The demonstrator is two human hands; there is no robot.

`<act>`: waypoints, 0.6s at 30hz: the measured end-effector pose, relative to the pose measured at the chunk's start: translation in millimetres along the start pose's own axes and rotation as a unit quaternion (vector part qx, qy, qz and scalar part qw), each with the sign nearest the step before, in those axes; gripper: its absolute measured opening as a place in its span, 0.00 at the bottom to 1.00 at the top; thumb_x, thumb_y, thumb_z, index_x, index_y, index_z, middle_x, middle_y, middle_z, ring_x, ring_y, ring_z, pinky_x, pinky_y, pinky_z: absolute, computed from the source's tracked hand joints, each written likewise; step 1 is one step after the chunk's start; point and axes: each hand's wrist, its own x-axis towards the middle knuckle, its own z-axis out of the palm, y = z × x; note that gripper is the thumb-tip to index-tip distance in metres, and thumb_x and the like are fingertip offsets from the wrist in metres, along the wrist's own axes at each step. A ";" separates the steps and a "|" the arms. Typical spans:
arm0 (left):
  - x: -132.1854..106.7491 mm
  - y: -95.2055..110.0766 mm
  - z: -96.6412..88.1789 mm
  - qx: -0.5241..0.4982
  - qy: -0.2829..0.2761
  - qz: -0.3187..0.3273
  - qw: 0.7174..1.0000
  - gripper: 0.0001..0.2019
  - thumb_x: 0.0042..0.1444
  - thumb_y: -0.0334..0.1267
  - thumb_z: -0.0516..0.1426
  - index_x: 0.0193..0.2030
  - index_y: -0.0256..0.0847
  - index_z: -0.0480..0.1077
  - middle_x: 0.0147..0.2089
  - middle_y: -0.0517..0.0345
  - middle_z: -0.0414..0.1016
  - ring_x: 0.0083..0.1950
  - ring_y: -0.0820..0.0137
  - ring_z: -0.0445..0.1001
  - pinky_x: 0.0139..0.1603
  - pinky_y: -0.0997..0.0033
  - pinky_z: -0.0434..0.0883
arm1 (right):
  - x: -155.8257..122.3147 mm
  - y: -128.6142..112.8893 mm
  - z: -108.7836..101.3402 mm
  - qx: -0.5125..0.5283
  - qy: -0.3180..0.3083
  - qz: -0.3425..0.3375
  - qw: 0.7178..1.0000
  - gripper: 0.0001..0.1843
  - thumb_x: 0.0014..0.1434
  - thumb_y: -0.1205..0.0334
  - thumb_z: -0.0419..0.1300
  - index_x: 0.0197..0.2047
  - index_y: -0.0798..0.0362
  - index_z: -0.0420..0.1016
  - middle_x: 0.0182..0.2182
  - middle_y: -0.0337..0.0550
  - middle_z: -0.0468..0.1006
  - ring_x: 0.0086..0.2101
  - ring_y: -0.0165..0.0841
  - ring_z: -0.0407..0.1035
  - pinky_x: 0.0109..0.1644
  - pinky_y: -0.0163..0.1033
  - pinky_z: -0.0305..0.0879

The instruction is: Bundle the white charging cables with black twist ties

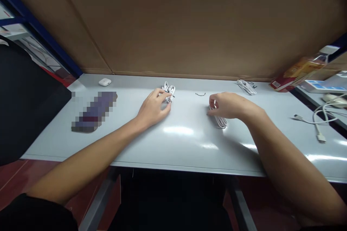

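My left hand (154, 108) rests at the middle of the desk, thumb and forefinger apart. Its fingertips are at the near side of a coiled white cable (171, 90) with a dark tie around it; whether they touch it I cannot tell. To the right, my right hand (226, 105) has its thumb and fingers curled around the upper end of another coiled white cable (221, 122). That cable's lower loops show below the hand, and the rest is hidden. Between the hands, farther back, lies a loose black twist tie (200, 94).
Toward the back right lies another coiled white cable (246, 87). A bottle (318, 60) and a red box (283, 82) stand at the right, near loose white cables (314, 121). A white earbud case (105, 82) and a pixelated object (94, 112) lie left. A brown panel (176, 25) borders the desk.
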 end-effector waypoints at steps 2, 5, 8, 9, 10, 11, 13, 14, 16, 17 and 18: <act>0.5 -2.6 3.6 0.039 -0.001 0.028 0.999 0.17 0.61 0.38 0.58 0.56 0.42 0.75 0.56 0.47 0.73 0.55 0.55 0.71 0.56 0.55 0.69 | -0.5 -2.0 -0.5 0.007 0.030 0.013 0.999 0.12 0.48 0.55 0.71 0.30 0.47 0.73 0.24 0.43 0.74 0.22 0.36 0.62 0.26 0.41 0.51; 0.6 -4.3 7.2 0.062 -0.001 0.048 0.997 0.15 0.61 0.36 0.58 0.54 0.42 0.76 0.52 0.49 0.77 0.54 0.54 0.70 0.58 0.53 0.68 | 0.5 -6.2 -1.2 0.024 0.103 0.034 0.994 0.14 0.49 0.54 0.71 0.30 0.47 0.70 0.23 0.43 0.72 0.25 0.39 0.64 0.29 0.41 0.52; -0.4 -2.4 6.9 0.060 -0.002 0.067 0.996 0.11 0.63 0.36 0.57 0.49 0.42 0.76 0.48 0.49 0.78 0.52 0.55 0.70 0.57 0.53 0.68 | 3.8 -13.5 2.4 0.043 0.155 0.009 0.987 0.10 0.54 0.55 0.69 0.33 0.47 0.71 0.28 0.47 0.76 0.30 0.41 0.66 0.31 0.42 0.52; -1.0 -1.1 6.3 0.056 -0.009 0.079 0.995 0.10 0.64 0.37 0.57 0.48 0.42 0.77 0.47 0.50 0.78 0.51 0.56 0.71 0.57 0.54 0.68 | 4.9 -17.1 5.1 0.047 0.159 -0.012 0.986 0.09 0.56 0.55 0.67 0.34 0.48 0.72 0.31 0.48 0.77 0.31 0.41 0.67 0.31 0.42 0.53; -1.7 0.4 5.6 0.048 -0.019 0.092 0.994 0.09 0.65 0.37 0.56 0.47 0.42 0.77 0.47 0.50 0.78 0.50 0.58 0.71 0.56 0.55 0.68 | 5.9 -21.2 8.6 0.054 0.155 -0.038 0.986 0.08 0.58 0.55 0.65 0.35 0.49 0.73 0.33 0.49 0.78 0.32 0.41 0.68 0.32 0.42 0.54; -2.4 2.0 5.0 0.038 -0.032 0.105 0.993 0.09 0.66 0.38 0.56 0.47 0.42 0.76 0.46 0.50 0.78 0.49 0.59 0.72 0.56 0.55 0.69 | 6.7 -25.8 12.8 0.064 0.145 -0.069 0.985 0.08 0.59 0.55 0.64 0.35 0.49 0.74 0.34 0.49 0.79 0.32 0.40 0.69 0.33 0.41 0.55; -4.1 5.6 3.9 0.013 -0.052 0.123 0.991 0.08 0.67 0.40 0.57 0.48 0.43 0.76 0.46 0.51 0.77 0.48 0.60 0.73 0.55 0.56 0.69 | 7.7 -35.4 22.5 0.080 0.112 -0.130 0.982 0.07 0.61 0.56 0.63 0.37 0.50 0.76 0.36 0.49 0.80 0.33 0.39 0.70 0.34 0.40 0.58; -4.9 7.3 3.4 0.000 -0.057 0.128 0.990 0.09 0.67 0.41 0.57 0.48 0.43 0.76 0.46 0.51 0.77 0.48 0.60 0.73 0.55 0.57 0.69 | 8.0 -39.9 27.4 0.082 0.102 -0.156 0.979 0.08 0.63 0.56 0.62 0.38 0.51 0.77 0.37 0.49 0.80 0.33 0.38 0.71 0.35 0.40 0.58; -6.2 10.4 2.2 -0.025 -0.059 0.133 0.989 0.09 0.67 0.41 0.58 0.48 0.42 0.76 0.46 0.51 0.78 0.49 0.60 0.73 0.54 0.57 0.70 | 8.4 -46.8 35.6 0.074 0.098 -0.199 0.972 0.08 0.65 0.59 0.59 0.41 0.52 0.79 0.38 0.50 0.80 0.36 0.39 0.71 0.37 0.40 0.59; -6.6 11.6 1.4 -0.037 -0.060 0.137 0.988 0.09 0.68 0.41 0.58 0.49 0.42 0.76 0.47 0.51 0.78 0.50 0.60 0.73 0.55 0.57 0.70 | 8.4 -49.1 38.2 0.070 0.103 -0.215 0.969 0.09 0.66 0.60 0.58 0.41 0.52 0.80 0.38 0.50 0.80 0.37 0.39 0.71 0.38 0.40 0.59; -6.9 12.6 0.4 -0.047 -0.060 0.140 0.987 0.09 0.68 0.41 0.57 0.49 0.42 0.75 0.47 0.51 0.78 0.51 0.61 0.73 0.56 0.58 0.70 | 8.4 -50.5 39.7 0.069 0.108 -0.227 0.965 0.09 0.66 0.61 0.57 0.42 0.52 0.80 0.38 0.50 0.80 0.37 0.39 0.71 0.38 0.40 0.59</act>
